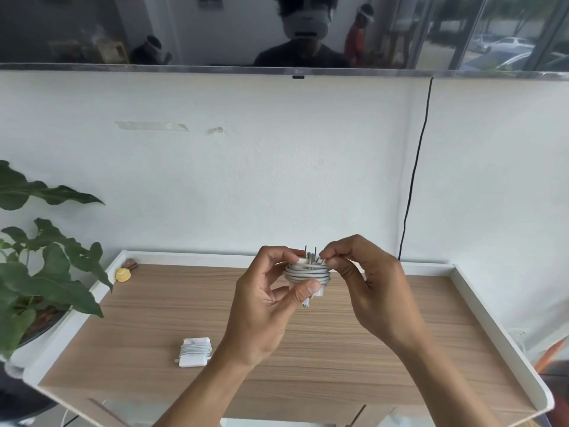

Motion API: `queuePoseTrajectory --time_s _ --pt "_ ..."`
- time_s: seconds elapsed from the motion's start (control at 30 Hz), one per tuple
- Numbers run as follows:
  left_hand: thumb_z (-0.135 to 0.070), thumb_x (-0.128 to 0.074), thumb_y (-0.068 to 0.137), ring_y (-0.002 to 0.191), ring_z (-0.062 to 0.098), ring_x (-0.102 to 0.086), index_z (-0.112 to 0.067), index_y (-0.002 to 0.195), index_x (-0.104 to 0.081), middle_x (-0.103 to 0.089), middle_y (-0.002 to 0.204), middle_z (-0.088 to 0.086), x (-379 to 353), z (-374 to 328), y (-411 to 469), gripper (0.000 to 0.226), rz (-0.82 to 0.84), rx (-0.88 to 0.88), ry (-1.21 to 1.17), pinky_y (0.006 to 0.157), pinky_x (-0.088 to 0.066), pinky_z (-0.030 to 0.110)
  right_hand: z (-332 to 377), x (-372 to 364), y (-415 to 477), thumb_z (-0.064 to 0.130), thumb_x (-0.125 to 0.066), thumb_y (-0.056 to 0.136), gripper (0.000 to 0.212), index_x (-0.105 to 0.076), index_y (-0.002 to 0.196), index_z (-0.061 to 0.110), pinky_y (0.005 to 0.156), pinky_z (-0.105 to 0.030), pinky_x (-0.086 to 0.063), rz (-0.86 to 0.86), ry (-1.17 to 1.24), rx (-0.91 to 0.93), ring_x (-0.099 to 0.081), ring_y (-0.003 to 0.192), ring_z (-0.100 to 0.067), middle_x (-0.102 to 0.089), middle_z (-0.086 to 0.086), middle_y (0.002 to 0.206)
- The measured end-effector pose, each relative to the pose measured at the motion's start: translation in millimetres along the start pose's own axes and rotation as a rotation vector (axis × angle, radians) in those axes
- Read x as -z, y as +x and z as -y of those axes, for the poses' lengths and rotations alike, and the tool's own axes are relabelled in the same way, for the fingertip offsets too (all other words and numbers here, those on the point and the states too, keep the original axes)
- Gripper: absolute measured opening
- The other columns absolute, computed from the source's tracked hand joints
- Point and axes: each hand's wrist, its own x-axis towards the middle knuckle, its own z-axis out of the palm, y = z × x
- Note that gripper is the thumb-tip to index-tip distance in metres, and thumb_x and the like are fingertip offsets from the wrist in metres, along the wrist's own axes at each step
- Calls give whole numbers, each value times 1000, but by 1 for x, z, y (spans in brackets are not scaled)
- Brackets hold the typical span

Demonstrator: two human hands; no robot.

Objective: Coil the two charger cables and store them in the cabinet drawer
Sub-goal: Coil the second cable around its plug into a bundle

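Wood surface [400, 349] w/ white rim; plant [46, 272] off its left edge. Left grip [264, 306] & right grip [372, 291], above mid-surface, both pinch cable-wrapped charger [308, 272], prongs up. 2nd coiled charger [195, 351] lies nr front-left; yellow thing [123, 274] at back-left corner.

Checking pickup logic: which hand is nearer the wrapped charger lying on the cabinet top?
Left. The left hand is raised, just right of the wrapped charger, gripping the second charger; the right hand is farther right, pinching that charger's cable.
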Motion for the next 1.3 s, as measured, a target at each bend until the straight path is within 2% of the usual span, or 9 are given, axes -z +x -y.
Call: queuePoseTrajectory --time_s 0.23,0.37,0.47,0.67,0.87,1.0,1.1,1.2,1.3 --pt "-8 -81 75 99 20 -68 -17 91 -59 -69 104 5 2 9 0 29 -15 12 47 69 -58 32 -5 -3 0 -3 -61 89 24 -73 89 18 71 -6 -41 23 -78 -11 -63 84 0 -67 13 87" --pt "-11 -79 72 95 16 -69 -13 92 -61 -70 102 3 3 18 0 27 -39 31 69 68 -57 27 -11 -11 -4 5 -65 89 16 -70 95 19 69 -5 -42 -11 -35 -136 -64 84 1 -69 15 85" --pt "-14 -82 71 95 16 -68 -15 91 -63 -70 100 4 4 27 0 28 -42 44 85 68 -56 26 -19 -17 -8 6 -69 86 17 -68 86 24 69 -7 -45 -73 3 -201 -66 80 -1 -70 15 80" --pt "-21 -83 67 98 18 -69 -17 89 -65 -72 97 2 6 40 4 29 -74 84 145 70 -55 24 -36 -21 -9 2 -67 86 16 -76 89 15 73 -5 -43 -30 -131 -38 -63 80 3 -68 10 85" --pt "-22 -83 69 99 19 -68 -27 88 -67 -73 97 0 10 49 7 25 -76 89 187 74 -56 27 -48 -15 -1 7 -65 89 15 -75 98 13 74 -14 -49 129 -172 73 -64 83 -2 -68 5 92" --pt "-29 -84 71 86 17 -68 -27 82 -58 -66 84 -5 10 51 9 29 -78 66 245 76 -53 30 -51 -15 14 6 -64 90 14 -75 95 14 75 -18 -51 217 -126 6 -66 84 -3 -70 6 91" --pt "-22 -84 74 73 10 -58 -28 72 -54 -53 70 -12 13 53 13 31 -82 47 295 72 -46 24 -52 -21 15 12 -67 89 10 -71 92 20 76 -18 -51 171 -31 -145 -66 82 -5 -71 13 85" --pt "-23 -83 74 77 12 -61 -29 73 -57 -58 73 -11 17 53 13 27 -88 49 267 73 -47 26 -52 -26 12 11 -69 87 14 -70 87 24 76 -15 -50 152 0 -153 -66 83 -4 -70 15 85" --pt "-24 -84 74 82 22 -65 -27 77 -59 -62 78 -4 20 56 12 26 -108 55 242 76 -50 32 -53 -27 12 9 -67 88 12 -74 92 18 78 -17 -52 168 -7 -72 -67 87 -4 -69 12 91"
